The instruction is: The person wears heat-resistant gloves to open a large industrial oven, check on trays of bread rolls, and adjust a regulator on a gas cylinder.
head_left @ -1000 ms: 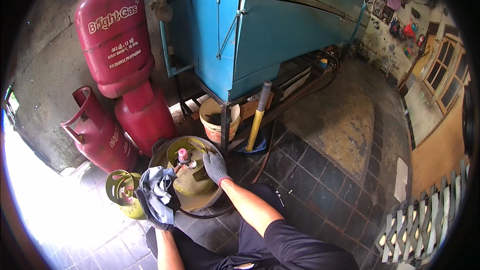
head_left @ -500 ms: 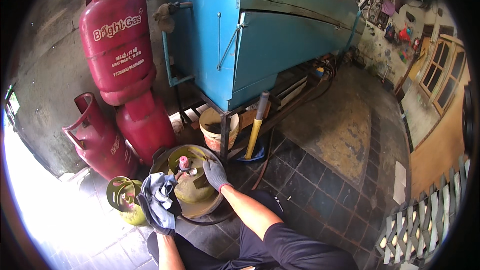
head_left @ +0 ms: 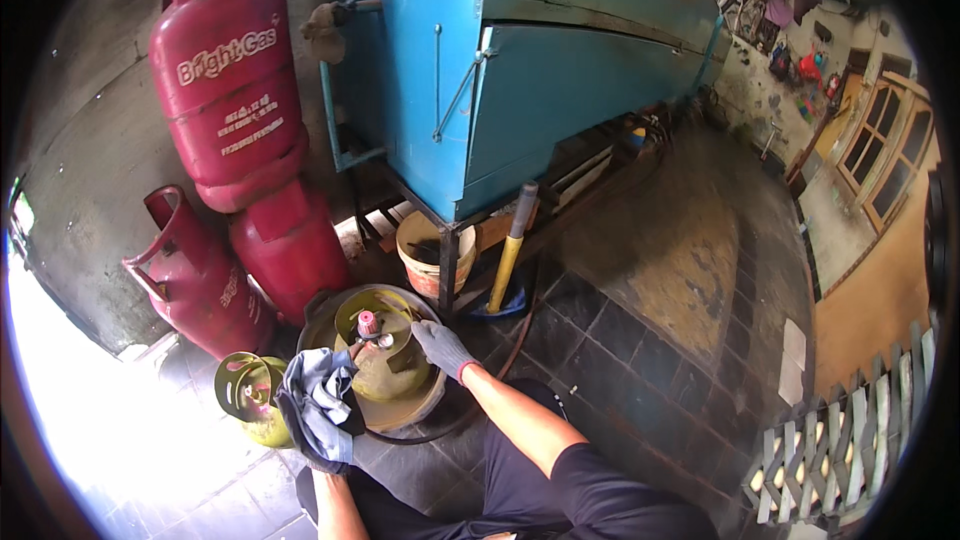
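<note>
A green gas cylinder stands in a round dark basin in front of me, a red-knobbed regulator on its valve. My right hand, in a grey glove, is closed at the right edge of the cylinder's collar. Crumpled blue-grey cloth is bunched in my gloved left hand, left of the basin, and hides most of its fingers. Just beyond that hand, a second, smaller-looking green gas cylinder stands on the tiles.
Pink gas cylinders are stacked at the left, with another leaning beside them. A large blue metal cabinet stands ahead on a frame. Near its leg are a bucket and a yellow hand pump. A folding metal gate is at the right.
My right hand has shifted slightly right against the collar. The left hand and the cloth have barely moved.
</note>
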Demonstrator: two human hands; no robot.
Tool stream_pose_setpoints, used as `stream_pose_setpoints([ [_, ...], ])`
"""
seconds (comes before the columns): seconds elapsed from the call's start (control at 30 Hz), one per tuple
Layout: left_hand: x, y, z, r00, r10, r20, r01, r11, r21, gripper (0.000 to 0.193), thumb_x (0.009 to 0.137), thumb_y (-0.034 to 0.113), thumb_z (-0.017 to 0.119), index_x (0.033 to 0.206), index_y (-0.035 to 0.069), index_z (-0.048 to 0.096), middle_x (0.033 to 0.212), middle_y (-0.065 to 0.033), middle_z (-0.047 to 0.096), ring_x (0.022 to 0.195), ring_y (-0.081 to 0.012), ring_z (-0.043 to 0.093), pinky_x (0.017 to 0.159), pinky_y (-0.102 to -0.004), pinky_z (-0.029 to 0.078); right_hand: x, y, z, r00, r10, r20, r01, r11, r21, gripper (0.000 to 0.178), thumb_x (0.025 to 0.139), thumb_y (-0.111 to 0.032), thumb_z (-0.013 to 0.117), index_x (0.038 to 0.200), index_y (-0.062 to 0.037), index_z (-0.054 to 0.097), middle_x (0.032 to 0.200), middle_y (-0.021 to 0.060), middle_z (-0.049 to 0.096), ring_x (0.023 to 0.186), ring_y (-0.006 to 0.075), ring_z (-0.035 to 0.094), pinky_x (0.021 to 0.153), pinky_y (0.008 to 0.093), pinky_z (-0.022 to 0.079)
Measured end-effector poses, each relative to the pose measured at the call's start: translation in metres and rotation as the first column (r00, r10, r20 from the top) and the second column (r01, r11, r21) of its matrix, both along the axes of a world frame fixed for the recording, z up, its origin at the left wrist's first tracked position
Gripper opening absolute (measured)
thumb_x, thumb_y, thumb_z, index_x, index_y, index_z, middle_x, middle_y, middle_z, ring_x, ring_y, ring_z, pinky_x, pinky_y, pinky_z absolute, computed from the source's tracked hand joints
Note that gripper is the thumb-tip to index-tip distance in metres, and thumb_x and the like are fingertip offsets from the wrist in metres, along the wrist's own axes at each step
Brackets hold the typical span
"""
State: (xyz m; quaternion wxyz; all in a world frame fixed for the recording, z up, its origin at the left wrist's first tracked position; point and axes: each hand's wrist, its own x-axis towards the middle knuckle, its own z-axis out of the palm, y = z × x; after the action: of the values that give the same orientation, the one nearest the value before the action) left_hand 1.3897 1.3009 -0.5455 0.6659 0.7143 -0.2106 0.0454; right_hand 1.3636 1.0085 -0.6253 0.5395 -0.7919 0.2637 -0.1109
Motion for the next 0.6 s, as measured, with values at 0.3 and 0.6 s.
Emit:
stream_pose_setpoints([
  [0.3, -0.051, -0.033, 0.141, 0.431, -0.584, -0.688, 0.219, 0.807, -0.548, 0.035, 0.113, 0.033, 0.051, 0.133, 0.006, 0.062, 0.113, -0.0154, 0.074, 0.078, -0.0138, 0.065, 0.062, -0.0246, 0.050, -0.155, -0.005, 0.207, 0.923, 0.287, -0.257, -0.296, 0.955, 0.006, 0.033, 0.103, -0.030, 0.058, 0.106, 0.0008, 0.070, 0.103, 0.0211, 0.071, 0.092, 0.0281, 0.069, 0.083, 0.0428, 0.055],
  [0.6, -0.106, -0.083, 0.423, 0.264, -0.683, -0.681, 0.434, 0.714, -0.549, 0.056, 0.113, 0.049, 0.054, 0.151, 0.008, 0.057, 0.131, -0.0077, 0.070, 0.110, -0.0168, 0.069, 0.098, -0.0294, 0.056, -0.297, 0.045, 0.571, 0.976, -0.209, 0.061, 0.216, 0.968, -0.127, 0.027, 0.100, -0.022, 0.071, 0.117, -0.0022, 0.076, 0.105, 0.0149, 0.076, 0.090, 0.0248, 0.073, 0.080, 0.0360, 0.057],
])
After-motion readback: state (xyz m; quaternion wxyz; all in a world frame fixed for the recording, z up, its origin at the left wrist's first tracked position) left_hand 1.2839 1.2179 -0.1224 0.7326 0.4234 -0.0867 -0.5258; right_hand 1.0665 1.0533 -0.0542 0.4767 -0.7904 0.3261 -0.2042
